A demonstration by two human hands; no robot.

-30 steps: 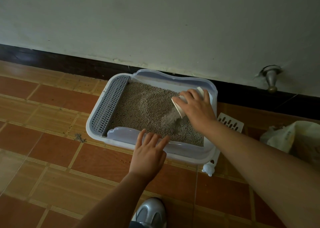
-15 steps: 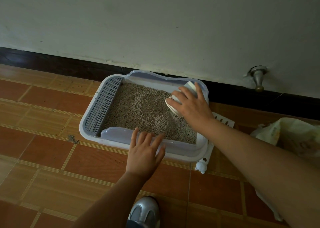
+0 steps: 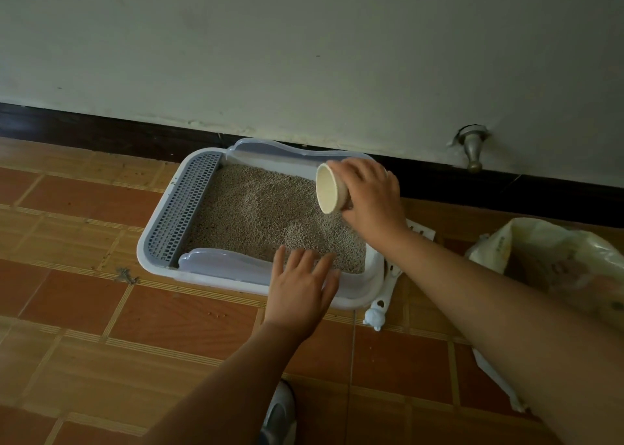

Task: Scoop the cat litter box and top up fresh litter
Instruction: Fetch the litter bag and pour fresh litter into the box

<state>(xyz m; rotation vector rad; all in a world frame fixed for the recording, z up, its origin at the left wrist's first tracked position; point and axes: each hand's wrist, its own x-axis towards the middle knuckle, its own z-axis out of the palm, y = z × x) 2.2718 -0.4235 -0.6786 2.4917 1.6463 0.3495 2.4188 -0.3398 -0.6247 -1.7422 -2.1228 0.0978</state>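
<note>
Fingers of the right hand curl around a small cream cup, gripping it from behind and above. The cup is tipped on its side with its mouth turned to the left, and what shows of its inside is bare. It hangs over the far right corner of a white litter box, above the grey-brown litter that fills the tray.

The left hand reaches in from below, its straight, slightly spread fingers holding nothing. They lie across the box's near rim, with the tips reaching the edge of the litter. The cup sits well apart from this hand, across the tray.

A grey slotted grille runs along the box's left side. The box stands on a brown tiled floor, close against a pale wall. A white scoop lies just beside the box's right edge, partly hidden by the right forearm. An open bag with litter inside sits further right, near a metal door stop fixed low on the wall. The toe of a silver shoe shows at the bottom edge.
</note>
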